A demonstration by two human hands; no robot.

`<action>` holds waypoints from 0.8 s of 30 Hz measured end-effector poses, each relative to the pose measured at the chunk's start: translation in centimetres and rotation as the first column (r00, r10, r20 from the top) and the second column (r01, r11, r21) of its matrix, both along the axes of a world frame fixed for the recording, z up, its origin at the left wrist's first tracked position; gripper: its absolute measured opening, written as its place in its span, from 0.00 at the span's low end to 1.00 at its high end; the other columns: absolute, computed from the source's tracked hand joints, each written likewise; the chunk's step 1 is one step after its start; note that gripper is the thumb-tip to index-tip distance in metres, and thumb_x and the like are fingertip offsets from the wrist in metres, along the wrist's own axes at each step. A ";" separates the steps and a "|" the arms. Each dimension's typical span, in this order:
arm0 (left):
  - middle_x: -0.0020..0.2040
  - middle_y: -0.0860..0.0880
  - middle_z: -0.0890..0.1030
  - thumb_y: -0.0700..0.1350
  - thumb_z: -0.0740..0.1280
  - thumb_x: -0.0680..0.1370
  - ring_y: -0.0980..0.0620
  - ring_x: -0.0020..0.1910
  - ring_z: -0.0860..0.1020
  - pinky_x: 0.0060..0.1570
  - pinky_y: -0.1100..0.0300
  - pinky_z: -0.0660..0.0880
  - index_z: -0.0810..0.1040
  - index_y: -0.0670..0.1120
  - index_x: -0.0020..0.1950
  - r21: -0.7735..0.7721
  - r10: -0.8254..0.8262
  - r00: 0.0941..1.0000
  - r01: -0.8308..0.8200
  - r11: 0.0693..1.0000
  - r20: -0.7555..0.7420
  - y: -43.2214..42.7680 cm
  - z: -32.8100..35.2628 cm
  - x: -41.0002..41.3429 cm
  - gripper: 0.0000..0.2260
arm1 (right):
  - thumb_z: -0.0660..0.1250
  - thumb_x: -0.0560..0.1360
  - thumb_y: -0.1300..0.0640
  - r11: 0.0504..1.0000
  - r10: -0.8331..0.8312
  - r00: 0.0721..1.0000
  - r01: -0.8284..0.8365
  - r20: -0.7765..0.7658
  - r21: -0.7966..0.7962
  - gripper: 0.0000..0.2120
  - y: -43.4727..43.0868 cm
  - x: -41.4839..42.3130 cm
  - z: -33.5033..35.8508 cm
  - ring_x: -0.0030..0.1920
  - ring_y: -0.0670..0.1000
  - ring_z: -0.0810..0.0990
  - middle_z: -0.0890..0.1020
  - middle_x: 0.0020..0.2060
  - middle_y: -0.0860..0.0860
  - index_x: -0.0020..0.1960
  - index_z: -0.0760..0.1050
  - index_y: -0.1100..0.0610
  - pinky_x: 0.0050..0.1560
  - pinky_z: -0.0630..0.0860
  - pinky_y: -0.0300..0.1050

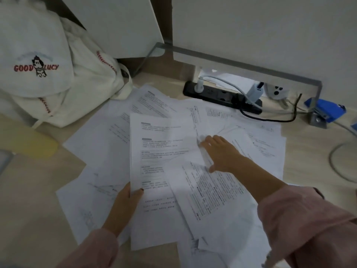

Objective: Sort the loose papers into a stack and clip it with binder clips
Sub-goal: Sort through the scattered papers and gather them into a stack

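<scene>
Several loose printed papers (108, 146) lie scattered and overlapping on the pale wooden surface. My left hand (125, 202) pinches the lower left edge of a printed sheet (162, 144) that lies on top in the middle. My right hand (220, 153) reaches forward with fingers spread, flat on the papers at that sheet's right edge, where the paper is creased. A tilted sheet (212, 192) lies under my right forearm. No binder clips are visible.
A white cloth bag (38, 68) printed GOOD LUCY stands at the back left. A black power strip (222, 95) with plugs and cables lies behind the papers. A blue object (326, 111) sits at the far right beside a metal frame (251, 66).
</scene>
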State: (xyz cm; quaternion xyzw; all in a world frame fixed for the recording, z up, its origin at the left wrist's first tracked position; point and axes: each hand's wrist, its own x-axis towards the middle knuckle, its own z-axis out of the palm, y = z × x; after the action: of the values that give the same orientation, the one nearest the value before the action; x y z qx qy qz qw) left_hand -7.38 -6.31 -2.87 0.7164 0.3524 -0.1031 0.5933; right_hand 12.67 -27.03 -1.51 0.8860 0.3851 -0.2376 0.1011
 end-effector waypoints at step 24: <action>0.61 0.54 0.74 0.50 0.67 0.74 0.53 0.50 0.76 0.54 0.54 0.74 0.79 0.56 0.45 -0.254 0.305 0.946 -0.323 0.912 -0.110 -0.3 1.4 1.4 0.02 | 0.62 0.76 0.58 0.221 -0.599 0.455 0.885 -0.659 0.410 0.10 -4.6 -0.3 3.7 0.39 0.52 0.72 0.75 0.36 0.56 0.41 0.75 0.62 0.42 0.66 0.45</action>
State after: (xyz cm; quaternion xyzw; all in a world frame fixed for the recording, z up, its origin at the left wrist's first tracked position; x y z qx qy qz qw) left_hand -5.94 -6.62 -1.45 0.5593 0.4656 -0.0774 0.6815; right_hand 12.38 -31.62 2.20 0.8565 -0.0293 -0.2434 -0.4541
